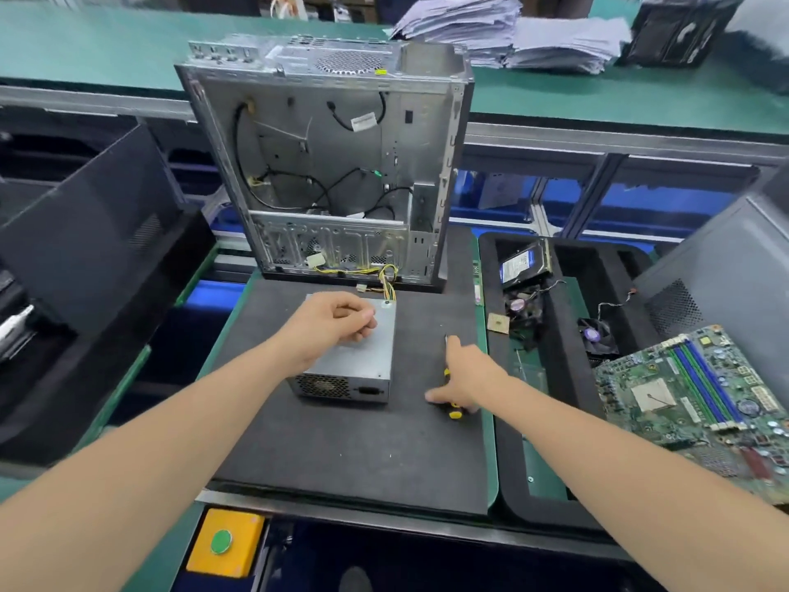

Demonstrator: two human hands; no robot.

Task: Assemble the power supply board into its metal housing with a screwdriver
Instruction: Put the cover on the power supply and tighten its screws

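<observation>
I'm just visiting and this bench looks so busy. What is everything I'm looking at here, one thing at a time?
Power supply housing: one, grey metal, centre of the mat.
Screwdriver: one, yellow and black, on the mat under the right hand.
Mat: one, black, in front of the person.
Computer case: one, grey, open, standing behind the housing.
Motherboard: one, green, far right.
Hard drive: one, black with blue label, in the tray at right.
Fans: two, black, same tray.
Paper stacks: several, white, far back.
Button box: one, yellow with green button, bottom edge.
Left hand: one, resting on the housing, fingers curled.
Right hand: one, lying over the screwdriver.
</observation>
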